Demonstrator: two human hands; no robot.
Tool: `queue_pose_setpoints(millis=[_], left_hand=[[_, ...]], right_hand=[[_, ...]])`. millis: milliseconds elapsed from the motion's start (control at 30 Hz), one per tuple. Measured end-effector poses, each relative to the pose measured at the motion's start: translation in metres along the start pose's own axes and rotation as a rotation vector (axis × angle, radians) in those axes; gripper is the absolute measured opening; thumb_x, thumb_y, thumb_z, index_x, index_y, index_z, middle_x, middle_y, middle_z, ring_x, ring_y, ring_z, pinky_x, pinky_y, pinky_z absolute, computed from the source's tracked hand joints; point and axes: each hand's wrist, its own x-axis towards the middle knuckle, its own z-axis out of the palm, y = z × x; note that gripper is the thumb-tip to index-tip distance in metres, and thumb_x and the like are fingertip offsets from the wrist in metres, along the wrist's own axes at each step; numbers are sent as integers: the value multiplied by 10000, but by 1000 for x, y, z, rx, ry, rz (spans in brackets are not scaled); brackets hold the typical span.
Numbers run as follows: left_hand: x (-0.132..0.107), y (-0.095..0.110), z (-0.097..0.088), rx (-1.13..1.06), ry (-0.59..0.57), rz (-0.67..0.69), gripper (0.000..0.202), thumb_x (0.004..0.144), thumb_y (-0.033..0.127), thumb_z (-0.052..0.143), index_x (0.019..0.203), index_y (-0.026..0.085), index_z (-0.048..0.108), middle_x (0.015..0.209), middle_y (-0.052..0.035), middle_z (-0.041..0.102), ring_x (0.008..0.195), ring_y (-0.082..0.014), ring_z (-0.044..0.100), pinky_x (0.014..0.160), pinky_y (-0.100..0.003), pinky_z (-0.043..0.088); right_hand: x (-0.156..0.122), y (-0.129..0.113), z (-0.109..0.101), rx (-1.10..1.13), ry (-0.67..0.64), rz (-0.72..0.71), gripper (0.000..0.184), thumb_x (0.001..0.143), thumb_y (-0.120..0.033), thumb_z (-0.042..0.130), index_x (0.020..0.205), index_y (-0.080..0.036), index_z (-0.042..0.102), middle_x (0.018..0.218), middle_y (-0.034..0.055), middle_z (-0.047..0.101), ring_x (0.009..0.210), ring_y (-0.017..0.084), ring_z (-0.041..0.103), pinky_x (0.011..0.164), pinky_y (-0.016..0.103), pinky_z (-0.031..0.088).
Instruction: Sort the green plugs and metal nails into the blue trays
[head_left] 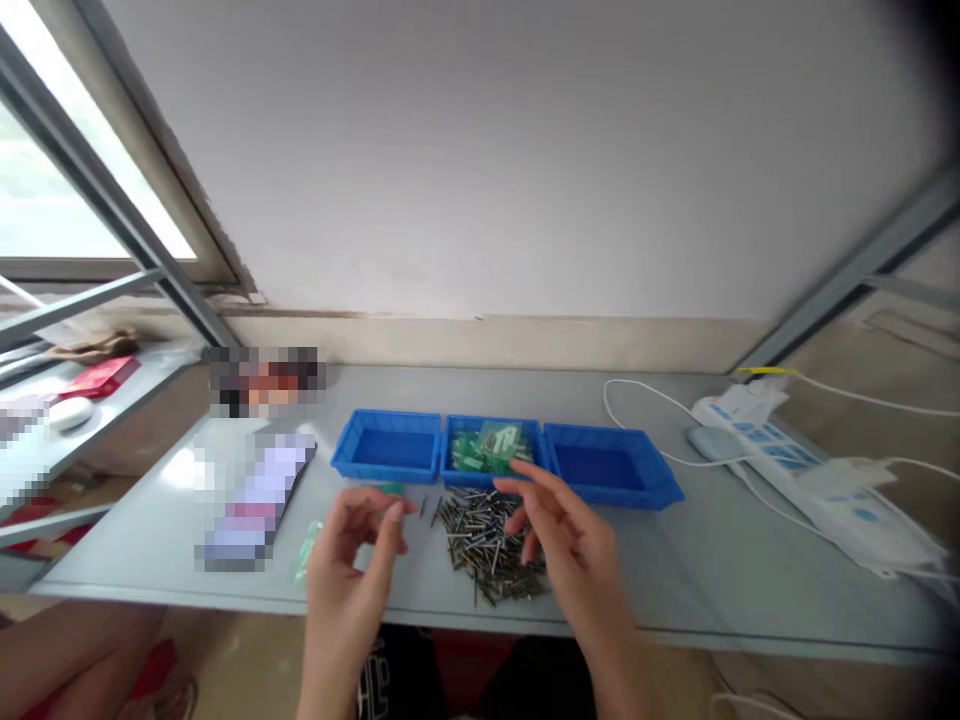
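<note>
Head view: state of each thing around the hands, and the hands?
Left blue bin: upright, open-topped.
Middle blue bin: upright, holding green packets.
Right blue bin: upright, open-topped.
Metal pieces: loose, heaped on the table.
White cable behind right bin: loosely curved.
Left hand: fingers curled; whether gripping, unclear.
Right hand: loosely open, partly hiding metal pieces.

1. I'd call this a makeshift workroom (home or workshop, I can't tell).
2. Blue bins and a heap of small metal pins sit on a grey table, bench-fashion.
3. Plain wall, window and metal uprights make it look an ordinary room.
</note>
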Motion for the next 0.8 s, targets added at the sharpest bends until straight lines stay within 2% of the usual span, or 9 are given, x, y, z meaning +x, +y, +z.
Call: queue_pose_setpoints(millis=[67,167,233,300,433,533,600,700,800], left_hand=[[6,-2,-28,188,120,17,250,940,482,749,942,250,657,851,1,757,686,-154,628,700,-276,507],[13,-8,-70,498,220,-55,304,911,564,729,1024,281,730,966,-26,782,800,-215,667,720,-320,491],[16,-13,-89,694,122,-19,351,887,610,706,1040,299,758,1055,-52,786,954,-290,689,791,-376,498],[19,-18,-99,857,1,16,360,871,629,696,1022,308,753,1098,-66,777,1086,-352,673,835,-420,487],[20,-27,-100,1006,-161,-22,382,843,648,696,983,293,705,1111,-75,748,1094,-367,661,867,-451,489],[18,-29,-95,1036,-198,-22,311,887,578,616,969,287,690,1093,-77,724,1045,-341,667,811,-413,493],[15,-26,-92,1043,-174,-6,264,941,507,533,974,295,687,1092,-65,725,1006,-313,675,743,-372,473],[11,-17,-88,1016,-88,-61,237,971,468,508,985,307,681,1046,-32,760,847,-267,695,662,-335,430],[12,-4,-81,918,111,-116,200,963,473,562,999,313,676,935,-5,777,774,-246,705,652,-318,416]], right_hand=[[0,4,-4,-46,24,35,346,1029,-509,680,1175,-228,818,959,101,832,618,160,660,440,231,476],[2,2,-9,-51,98,27,315,1017,-495,687,1058,-216,828,752,56,774,554,145,605,441,231,433],[3,-2,-11,-27,143,15,301,992,-487,702,1014,-214,826,702,45,748,540,144,582,433,233,404],[4,-7,-11,-8,180,16,293,970,-486,713,981,-215,823,682,40,733,532,142,563,429,234,386],[3,-10,-11,-2,207,22,273,954,-471,715,967,-220,822,664,33,719,534,143,556,437,238,378],[-1,-9,-12,5,208,21,266,948,-463,712,951,-220,820,643,32,709,527,148,554,436,246,369],[-2,-9,-14,3,216,22,260,948,-457,711,950,-221,823,644,31,709,532,148,553,443,247,373],[-2,-10,-18,3,231,21,259,954,-455,708,954,-223,824,644,28,710,541,145,548,459,244,385],[-1,-10,-24,7,228,16,261,973,-457,695,963,-229,823,644,23,710,544,143,547,475,243,403]])
